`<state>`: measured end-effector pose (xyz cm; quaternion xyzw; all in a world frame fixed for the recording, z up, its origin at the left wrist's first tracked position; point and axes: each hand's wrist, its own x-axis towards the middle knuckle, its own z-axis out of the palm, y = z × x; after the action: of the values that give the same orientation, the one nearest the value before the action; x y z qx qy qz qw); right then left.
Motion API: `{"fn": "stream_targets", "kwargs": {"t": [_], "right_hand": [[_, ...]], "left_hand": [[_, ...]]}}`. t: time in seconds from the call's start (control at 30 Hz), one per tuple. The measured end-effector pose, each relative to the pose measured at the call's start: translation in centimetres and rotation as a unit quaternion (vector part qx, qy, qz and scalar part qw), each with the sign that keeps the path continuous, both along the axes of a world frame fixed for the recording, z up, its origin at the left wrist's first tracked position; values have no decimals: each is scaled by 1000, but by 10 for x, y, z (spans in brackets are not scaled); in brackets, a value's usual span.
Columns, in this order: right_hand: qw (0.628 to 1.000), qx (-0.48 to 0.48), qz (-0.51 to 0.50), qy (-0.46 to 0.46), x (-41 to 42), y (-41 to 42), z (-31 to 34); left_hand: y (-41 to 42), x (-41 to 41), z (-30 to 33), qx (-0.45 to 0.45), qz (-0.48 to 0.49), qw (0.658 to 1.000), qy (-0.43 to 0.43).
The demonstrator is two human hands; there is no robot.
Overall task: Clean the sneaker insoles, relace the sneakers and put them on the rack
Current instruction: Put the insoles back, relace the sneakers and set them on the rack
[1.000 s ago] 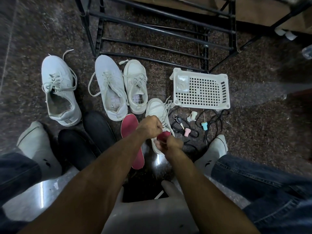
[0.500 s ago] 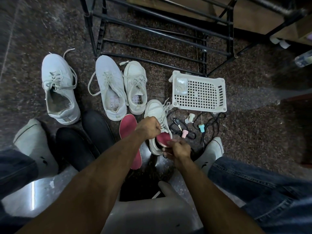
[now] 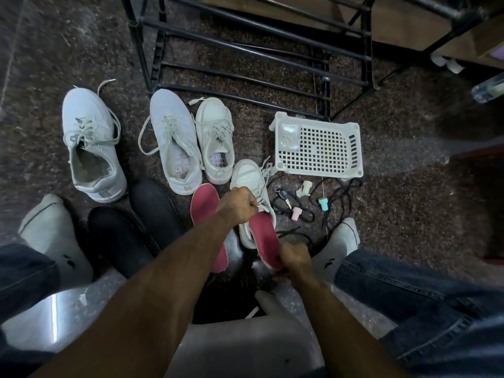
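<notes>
My right hand (image 3: 296,258) pinching heel end of pink insole (image 3: 264,236), half out of sneaker (image 3: 252,186) just ahead. My left hand (image 3: 240,204) clenched on sneaker's laces (image 3: 263,184).

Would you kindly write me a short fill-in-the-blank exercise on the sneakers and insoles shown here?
1. The right hand pulls an insole of the colour ____ out of a sneaker.
2. The left hand steadies that white sneaker by gripping it near its ____.
3. A second pink insole lies on the ____, left of that sneaker.
4. The white basket sits in front of the black ____.

Missing words: pink; laces; floor; rack
</notes>
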<state>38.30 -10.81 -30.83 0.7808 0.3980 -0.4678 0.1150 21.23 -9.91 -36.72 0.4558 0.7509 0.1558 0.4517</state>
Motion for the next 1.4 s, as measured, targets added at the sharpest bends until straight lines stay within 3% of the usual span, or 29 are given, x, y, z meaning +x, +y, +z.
{"fn": "stream_targets", "kwargs": {"t": [0.1,0.17,0.23,0.37,0.5,0.67,0.87,1.4], "right_hand": [[946,75,297,-102,-16,-6,10],[898,93,409,-133,-31,-9,14],[873,94,446,-175,-40,-9,10],[859,124,457,-193,-46,1,9],[914,87,370,-143,-41,14,18],[947,62,298,-99,-29,14,13],[934,132,316,-98,-29,-5,8],[900,179,381,-115,-67,17,-10]], "left_hand": [[1,1,2,-8,6,1000,-9],[1,1,2,-13,11,1000,-6],[1,1,2,-16,11,1000,-4],[2,2,3,-16,7,1000,-5],[1,0,3,-17,12,1000,-6],[1,0,4,-13,9,1000,-8],[1,1,4,-11,2,1000,-2],[3,-1,-4,-16,-11,1000,5]]}}
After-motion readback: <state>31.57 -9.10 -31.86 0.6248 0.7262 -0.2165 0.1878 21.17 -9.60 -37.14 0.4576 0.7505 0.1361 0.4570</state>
